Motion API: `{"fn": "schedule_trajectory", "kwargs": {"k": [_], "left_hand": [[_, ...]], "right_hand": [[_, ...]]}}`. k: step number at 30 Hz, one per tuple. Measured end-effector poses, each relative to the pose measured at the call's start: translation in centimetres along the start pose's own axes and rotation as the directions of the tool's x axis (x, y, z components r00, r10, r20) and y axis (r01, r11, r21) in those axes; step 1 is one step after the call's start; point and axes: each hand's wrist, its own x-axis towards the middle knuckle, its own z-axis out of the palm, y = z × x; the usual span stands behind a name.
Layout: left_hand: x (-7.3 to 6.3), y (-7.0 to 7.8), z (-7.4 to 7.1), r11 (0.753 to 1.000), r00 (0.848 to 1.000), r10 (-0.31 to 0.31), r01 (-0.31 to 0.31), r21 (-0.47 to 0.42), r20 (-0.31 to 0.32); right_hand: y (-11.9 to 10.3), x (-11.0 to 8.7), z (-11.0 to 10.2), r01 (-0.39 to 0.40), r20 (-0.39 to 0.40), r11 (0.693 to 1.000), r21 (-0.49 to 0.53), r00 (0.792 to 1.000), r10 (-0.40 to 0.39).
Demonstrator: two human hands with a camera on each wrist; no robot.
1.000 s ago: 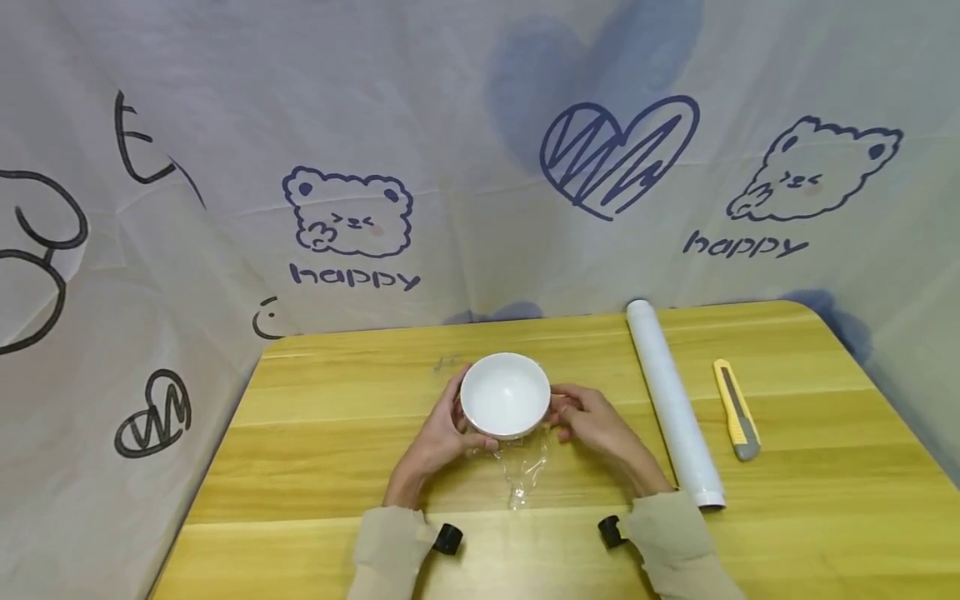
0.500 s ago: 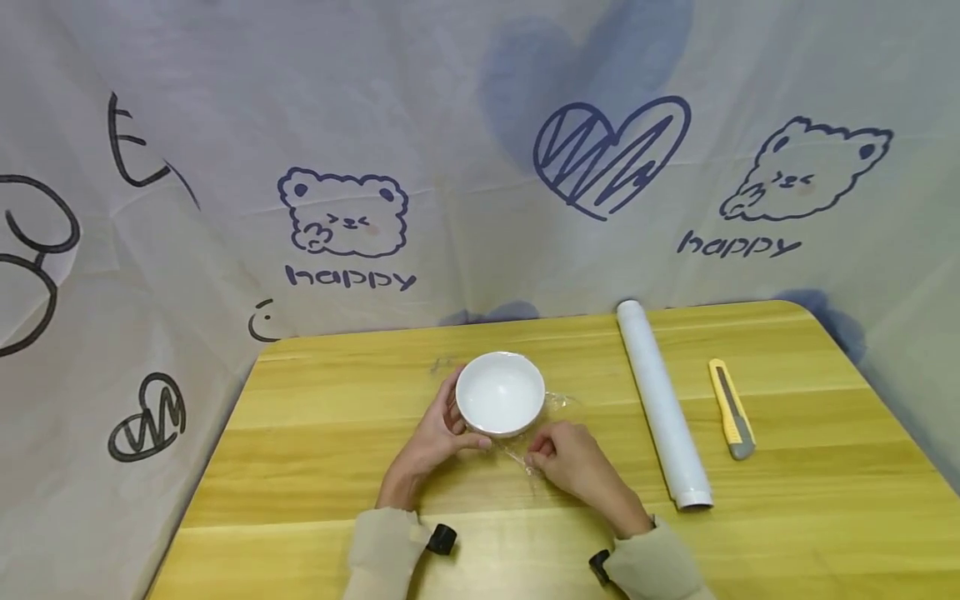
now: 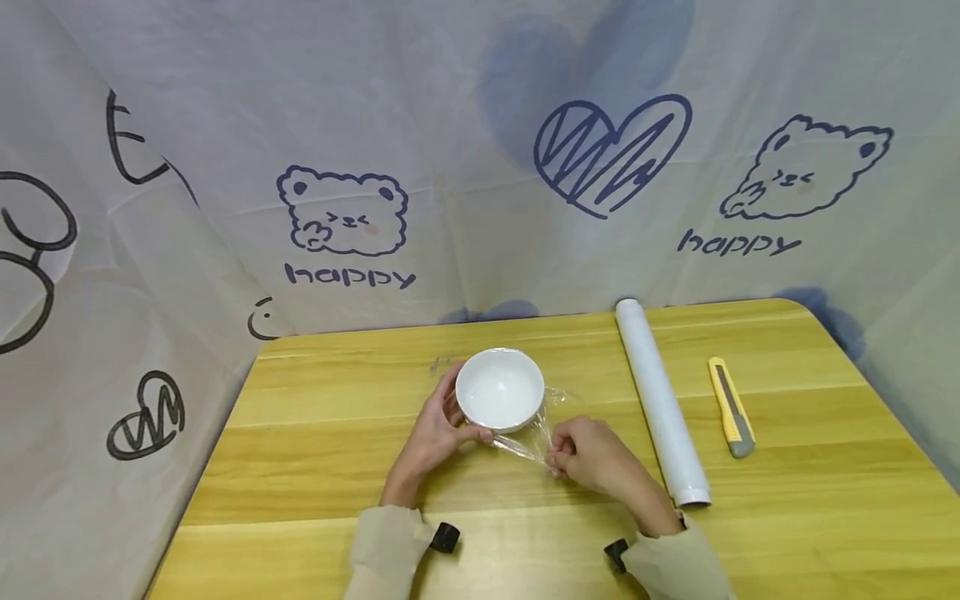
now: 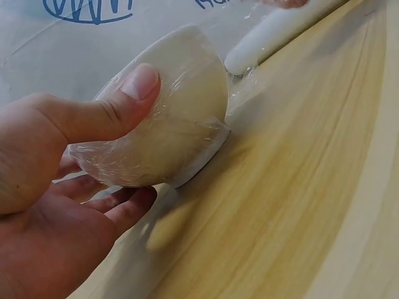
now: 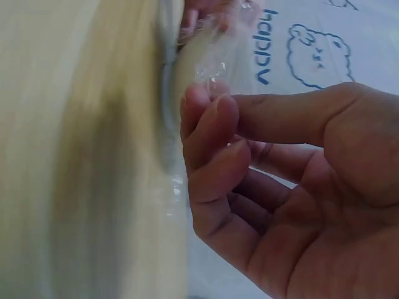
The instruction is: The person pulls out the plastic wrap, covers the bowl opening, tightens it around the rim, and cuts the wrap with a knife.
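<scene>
A white bowl (image 3: 500,388) with clear plastic wrap around its outside is held near the middle of the table. My left hand (image 3: 435,433) grips it from the left; in the left wrist view the thumb (image 4: 140,84) presses the wrapped side and the other fingers lie beneath. To the lower right of the bowl, my right hand (image 3: 592,454) pinches the edge of the plastic wrap (image 3: 534,442), which stretches taut from the bowl to the fingertips. The right wrist view has the right fingers (image 5: 215,124) curled, with the crinkled wrap behind them.
A long white roll of plastic wrap (image 3: 663,400) lies right of my right hand. Farther right is a yellow utility knife (image 3: 731,408). Behind the wooden table (image 3: 337,467) hangs a printed cloth (image 3: 465,208).
My right hand left the bowl's right side, came down to the loose wrap in front, and now draws it out to the right. My left hand keeps its grip on the bowl.
</scene>
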Motion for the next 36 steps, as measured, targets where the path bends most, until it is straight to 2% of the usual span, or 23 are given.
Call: {"fn": "schedule_trajectory", "kwargs": {"k": [5,9,13,16,19,22,24,26,29,32,34,36], "left_hand": [[0.0,0.0,0.0,1.000,1.000,0.005,-0.005,0.005,-0.016],[-0.1,-0.1,0.0,1.000,1.000,-0.003,0.003,-0.008,-0.002],[-0.3,-0.2,0.0,0.999,0.998,-0.017,0.019,-0.034,0.054],[-0.4,-0.2,0.3,0.999,0.996,-0.023,0.026,-0.024,0.087],[-0.3,-0.3,0.8,0.998,0.996,-0.039,0.035,0.043,0.079],[-0.1,-0.3,1.5,0.990,0.999,-0.032,0.027,0.140,0.028],[0.1,-0.3,2.0,0.985,1.000,-0.030,0.031,0.169,-0.008],[0.2,-0.4,2.1,0.988,1.000,-0.023,0.025,0.154,-0.014],[0.3,-0.4,1.5,0.997,1.000,-0.026,0.026,0.070,0.005],[0.2,-0.4,0.4,1.000,1.000,-0.022,0.021,0.011,0.013],[0.0,-0.2,0.2,1.000,1.000,-0.027,0.027,0.013,0.009],[-0.2,-0.3,0.4,0.995,0.999,-0.038,0.038,0.089,0.002]], "right_hand": [[0.4,1.1,1.7,-0.046,-0.026,0.998,-0.045,0.999,0.045],[0.5,2.3,3.1,-0.074,-0.086,0.995,-0.073,0.994,0.068],[0.7,3.4,4.1,-0.083,-0.126,0.996,-0.045,0.989,0.077],[0.9,3.9,4.6,-0.094,-0.122,0.995,0.029,0.988,0.097],[1.1,4.0,4.7,-0.097,-0.107,0.992,0.085,0.989,0.106],[1.4,3.8,3.9,-0.096,-0.023,0.978,0.184,0.994,0.102],[1.6,3.5,2.7,-0.118,0.044,0.963,0.242,0.993,0.110],[2.2,3.1,1.2,-0.146,0.071,0.946,0.288,0.989,0.130],[2.9,2.9,-0.7,-0.127,-0.063,0.959,0.252,0.987,0.147],[3.4,3.3,-1.3,-0.080,-0.199,0.975,0.205,0.972,0.122],[3.4,3.6,-0.9,-0.059,-0.207,0.977,0.206,0.973,0.102],[3.3,3.8,-0.3,-0.062,-0.168,0.971,0.229,0.980,0.103]]}}
